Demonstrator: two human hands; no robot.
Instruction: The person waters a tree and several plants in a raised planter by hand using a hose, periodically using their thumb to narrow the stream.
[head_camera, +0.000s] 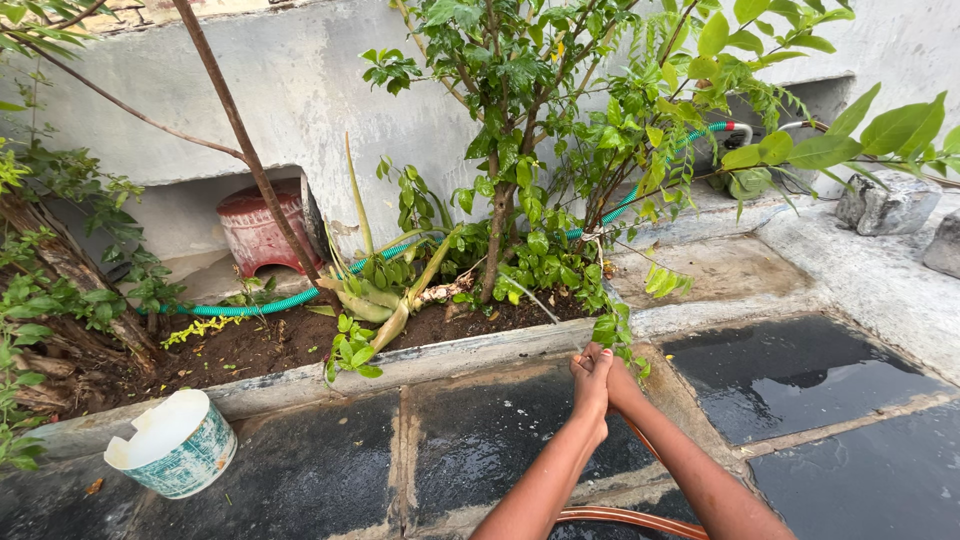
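Now | hands (598, 372) together at bed edge | orange hose (620, 518) beneath forearms

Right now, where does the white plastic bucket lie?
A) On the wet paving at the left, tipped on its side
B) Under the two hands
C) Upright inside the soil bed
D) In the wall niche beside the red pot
A: the white bucket lies tipped on the wet paving at the left, outside the soil bed.
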